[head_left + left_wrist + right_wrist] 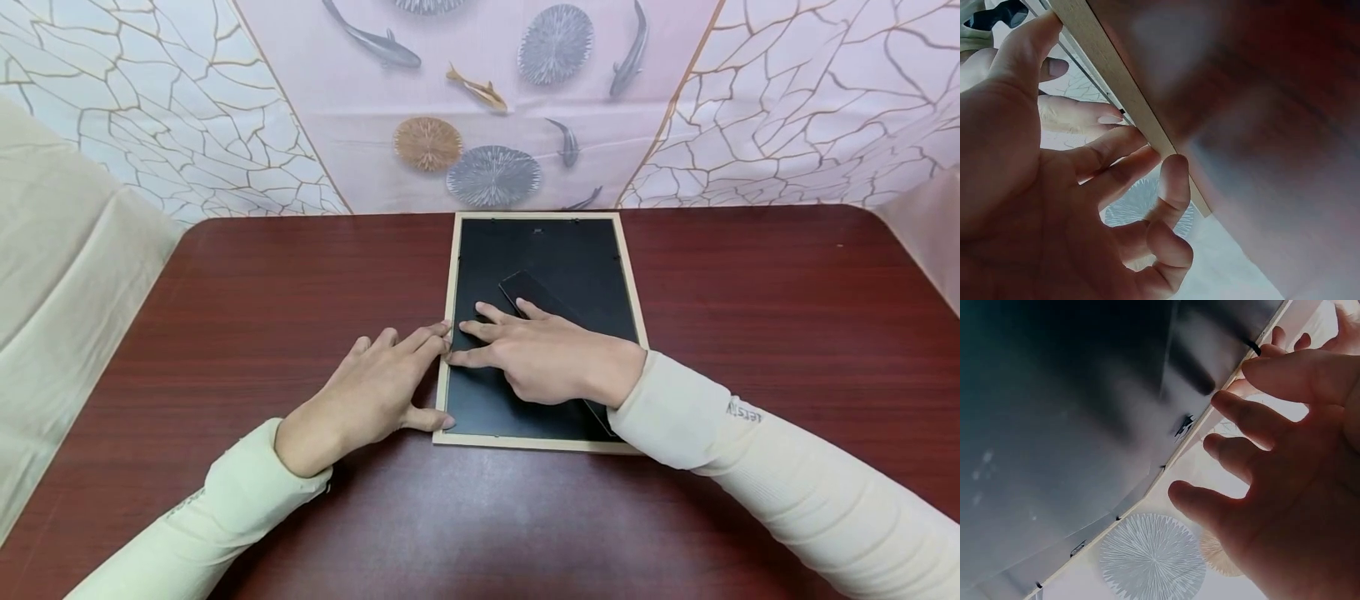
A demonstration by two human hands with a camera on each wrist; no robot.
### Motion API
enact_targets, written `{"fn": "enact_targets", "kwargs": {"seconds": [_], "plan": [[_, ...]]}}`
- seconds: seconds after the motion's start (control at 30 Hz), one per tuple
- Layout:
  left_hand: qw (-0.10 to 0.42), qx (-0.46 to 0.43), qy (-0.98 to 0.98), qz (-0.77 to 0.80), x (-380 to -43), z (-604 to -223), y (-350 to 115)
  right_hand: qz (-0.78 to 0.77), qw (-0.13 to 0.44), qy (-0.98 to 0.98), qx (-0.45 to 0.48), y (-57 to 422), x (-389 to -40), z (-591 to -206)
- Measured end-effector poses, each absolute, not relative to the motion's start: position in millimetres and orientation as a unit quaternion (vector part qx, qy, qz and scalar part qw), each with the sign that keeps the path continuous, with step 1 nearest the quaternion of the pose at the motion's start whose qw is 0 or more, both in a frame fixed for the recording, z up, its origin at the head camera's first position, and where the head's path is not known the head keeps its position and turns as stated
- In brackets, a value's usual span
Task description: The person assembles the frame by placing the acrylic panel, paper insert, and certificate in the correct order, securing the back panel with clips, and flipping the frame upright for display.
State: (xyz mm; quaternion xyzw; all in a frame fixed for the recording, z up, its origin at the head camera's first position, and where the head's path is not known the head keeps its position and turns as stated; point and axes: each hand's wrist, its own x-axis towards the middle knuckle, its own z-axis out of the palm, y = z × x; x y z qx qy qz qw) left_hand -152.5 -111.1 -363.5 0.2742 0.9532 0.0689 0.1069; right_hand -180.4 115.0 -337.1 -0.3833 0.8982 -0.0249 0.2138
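Observation:
A picture frame (541, 445) with a light wooden border lies back side up on the table. Its black backing board (547, 246) faces me, with a black stand leg (525, 287) slanting across it. My left hand (371, 396) is at the frame's left edge, thumb on the border near the bottom corner and fingertips on the side. My right hand (551, 354) reaches over the backing, fingers spread, index fingertip at the left border beside the left fingers. In the right wrist view small dark tabs (1117, 517) and a metal hanger (1077, 548) line the border.
The dark red wooden table (765, 333) extends around the frame. Behind its far edge hangs a patterned cloth (495, 108) with fish and round motifs. Pale cloth (60, 317) drapes at the left side.

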Motion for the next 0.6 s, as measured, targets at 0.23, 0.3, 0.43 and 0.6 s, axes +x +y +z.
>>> {"fn": "enact_targets", "kwargs": {"seconds": [0.23, 0.3, 0.43, 0.6], "plan": [[0.105, 0.278, 0.952, 0.076, -152.6, -365.0, -112.6, -0.029, 0.221, 0.898, -0.379, 117.2, -179.7, -339.1], [0.105, 0.28, 0.951, 0.077, -152.7, -365.5, -113.1, -0.032, 0.229, 0.898, -0.374, 118.0, -179.2, -338.8], [0.106, 0.283, 0.95, 0.077, -153.1, -366.1, -113.8, -0.038, 0.241, 0.898, -0.365, 120.1, -178.6, -338.2], [0.108, 0.286, 0.949, 0.076, -153.7, -366.3, -113.6, -0.047, 0.244, 0.897, -0.366, 121.9, -179.8, -340.0]]}}
